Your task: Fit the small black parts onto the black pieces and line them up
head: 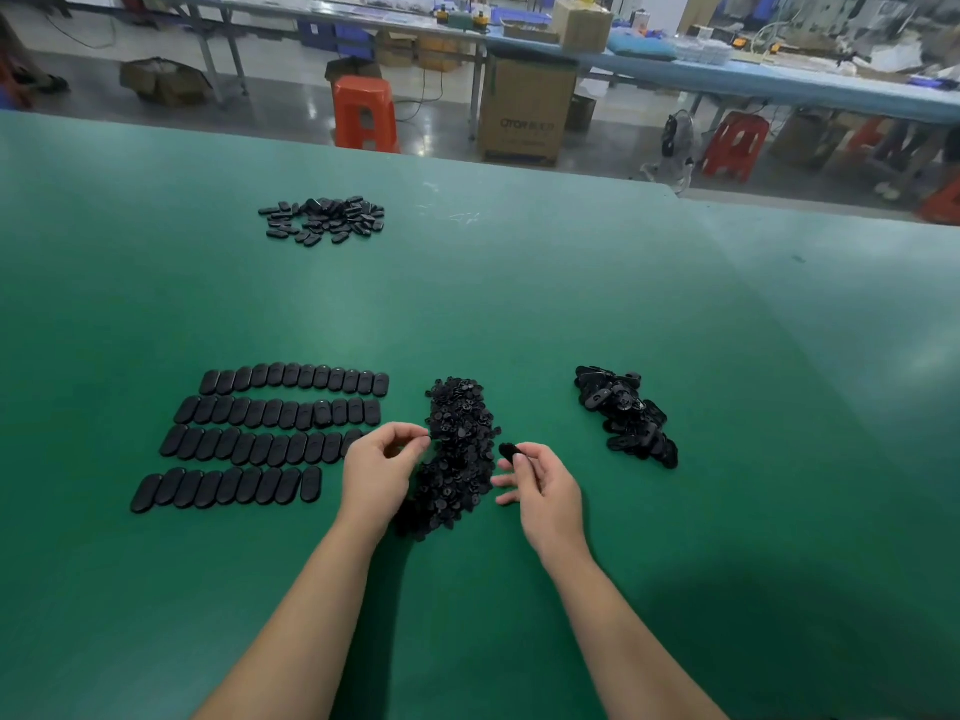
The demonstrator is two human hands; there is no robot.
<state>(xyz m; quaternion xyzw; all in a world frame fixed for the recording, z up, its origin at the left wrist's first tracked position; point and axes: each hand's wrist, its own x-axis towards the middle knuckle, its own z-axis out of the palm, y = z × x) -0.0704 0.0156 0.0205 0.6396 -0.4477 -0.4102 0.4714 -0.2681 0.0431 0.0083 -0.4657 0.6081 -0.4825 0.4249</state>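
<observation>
A heap of small black parts (pixel 460 449) lies on the green table (pixel 519 283) between my hands. My left hand (pixel 376 467) pinches at the heap's left edge with thumb and forefinger; what it pinches is too small to tell. My right hand (pixel 545 485) holds one black oval piece (pixel 508 452) between thumb and fingers, just right of the heap. Several rows of black oval pieces (pixel 270 433) lie lined up to the left. A loose pile of black pieces (pixel 626 415) sits to the right.
Another small pile of black oval pieces (pixel 324 219) lies far back on the left. Beyond the table's far edge stand an orange stool (pixel 363 114), a cardboard box (pixel 524 116) and long workbenches.
</observation>
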